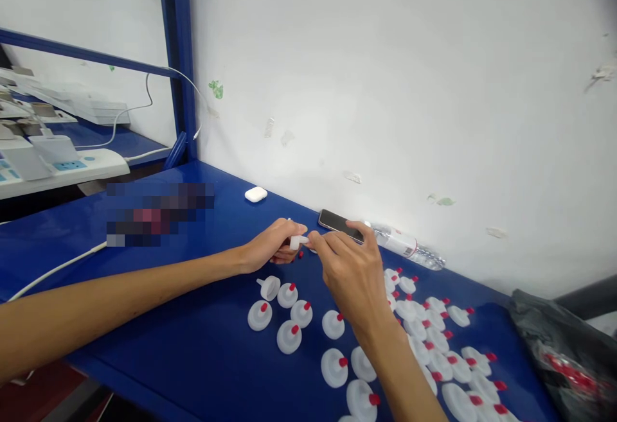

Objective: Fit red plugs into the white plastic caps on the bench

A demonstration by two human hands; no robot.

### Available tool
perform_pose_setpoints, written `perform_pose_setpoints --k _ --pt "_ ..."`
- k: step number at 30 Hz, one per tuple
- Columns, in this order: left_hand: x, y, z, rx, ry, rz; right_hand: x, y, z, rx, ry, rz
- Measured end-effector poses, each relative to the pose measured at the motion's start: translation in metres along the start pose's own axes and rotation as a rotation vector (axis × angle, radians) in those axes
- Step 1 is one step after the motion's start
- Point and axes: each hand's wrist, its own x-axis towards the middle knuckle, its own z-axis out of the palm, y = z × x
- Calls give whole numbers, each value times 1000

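My left hand (274, 245) is closed around a white plastic nozzle cap (295, 242), its spout pointing right. At the spout's end, the thumb and forefinger of my right hand (351, 274) are pinched together; whatever lies between them is hidden. Small red tip caps (301, 255) lie on the table just below the hands. Nearer to me is a nozzle cap with a bare spout (270, 288), lying tilted. Beside it stand several nozzle caps with red tips (289, 336). Many more red-tipped nozzle caps (439, 364) spread around and beyond my right forearm, which hides some.
On the blue table (193, 358), a phone (332, 219) and a clear plastic bottle (402, 242) lie along the wall. A white earbud case (256, 194) sits farther back. At right is a dark plastic bag (554, 332) with red pieces; at left, a white cable (58, 271) and blurred item.
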Motion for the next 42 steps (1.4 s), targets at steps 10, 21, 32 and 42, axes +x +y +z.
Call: perform_pose_setpoints --k 10,21,32,42 --pt "-4 6 1 32 -149 -42 0 4 -7 -42 -3 -22" --pt "-13 2 -8 468 101 221 -10 3 5 56 -109 45" --pt "-5 3 11 175 27 -57 -5 6 -6 6 -71 12" --pt "-8 -2 -9 616 129 247 -10 0 4 140 -216 107"
